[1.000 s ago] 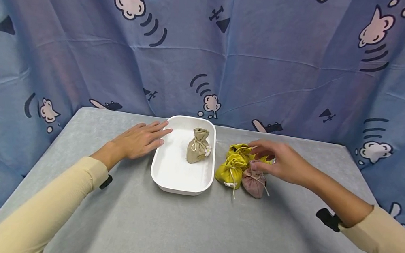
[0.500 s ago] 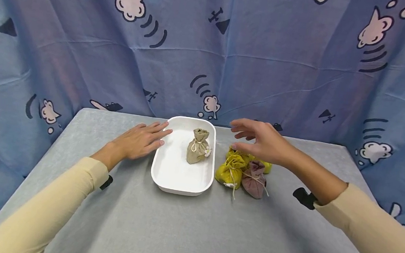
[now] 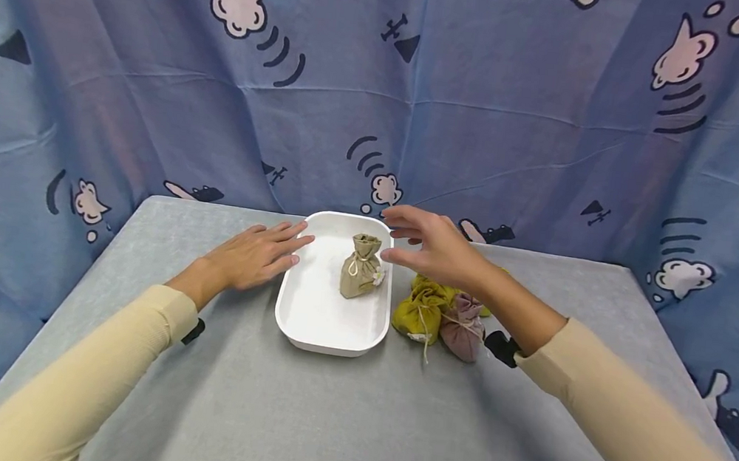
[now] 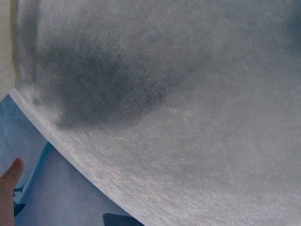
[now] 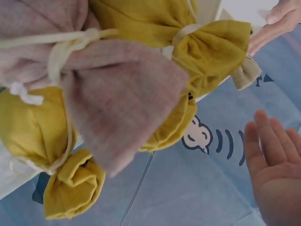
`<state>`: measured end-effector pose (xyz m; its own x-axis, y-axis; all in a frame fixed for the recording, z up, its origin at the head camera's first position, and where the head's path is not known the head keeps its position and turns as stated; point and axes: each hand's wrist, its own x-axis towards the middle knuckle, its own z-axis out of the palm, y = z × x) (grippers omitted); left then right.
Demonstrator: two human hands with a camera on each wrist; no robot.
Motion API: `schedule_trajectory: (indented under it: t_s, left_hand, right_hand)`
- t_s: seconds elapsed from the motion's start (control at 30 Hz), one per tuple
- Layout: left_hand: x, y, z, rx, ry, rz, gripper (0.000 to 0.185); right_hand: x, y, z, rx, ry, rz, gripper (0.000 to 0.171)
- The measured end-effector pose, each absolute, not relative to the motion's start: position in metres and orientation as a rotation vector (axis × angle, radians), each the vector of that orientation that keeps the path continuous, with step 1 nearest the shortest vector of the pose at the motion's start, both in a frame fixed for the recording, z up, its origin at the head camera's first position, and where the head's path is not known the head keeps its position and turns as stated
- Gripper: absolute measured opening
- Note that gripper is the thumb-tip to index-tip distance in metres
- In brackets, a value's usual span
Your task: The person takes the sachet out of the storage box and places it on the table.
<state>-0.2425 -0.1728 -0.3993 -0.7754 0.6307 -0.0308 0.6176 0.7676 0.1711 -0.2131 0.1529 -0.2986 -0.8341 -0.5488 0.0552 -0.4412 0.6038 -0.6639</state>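
A beige drawstring pouch (image 3: 357, 275) with a white flower lies in the white tray (image 3: 307, 321). My left hand (image 3: 255, 255) spreads its straight fingers at the tray's left rim, holding nothing. Above the tray's right rim, close to the pouch's neck, hovers my right hand (image 3: 436, 247), fingers loosely bent and nothing between them. Right of the tray sit several yellow pouches (image 3: 414, 318) and a mauve pouch (image 3: 462, 334), partly covered by my right forearm. Closer up, the right wrist view shows the mauve pouch (image 5: 124, 94) tied with pale cord.
The grey table (image 3: 324, 419) carries the tray and pouches near its back edge. A blue patterned curtain (image 3: 328, 108) hangs right behind it. Mostly tabletop fills the left wrist view, with a fingertip (image 4: 13, 172) at its lower left.
My right hand has moved left from over the yellow and mauve pouches to the tray's right rim, holding nothing. The left hand, tray and pouches have stayed put.
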Motion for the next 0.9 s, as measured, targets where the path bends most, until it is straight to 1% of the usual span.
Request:
schedule_trajectory:
  t_s: [0.2, 0.7, 0.9]
  left_hand:
    - [-0.243, -0.173, -0.4, 1.016, 2.869, 0.232, 0.054]
    - [-0.245, -0.174, -0.401, 1.058, 2.877, 0.254, 0.054]
    - [-0.244, -0.175, -0.4, 1.042, 2.876, 0.256, 0.054]
  right_hand:
    - [-0.221, 0.145, -0.305, -0.774, 2.671, -0.996, 0.065]
    - [-0.229, 0.122, -0.323, -0.78, 2.678, -0.948, 0.064]
    - [-0.234, 0.117, -0.326, -0.743, 2.686, -0.913, 0.066]
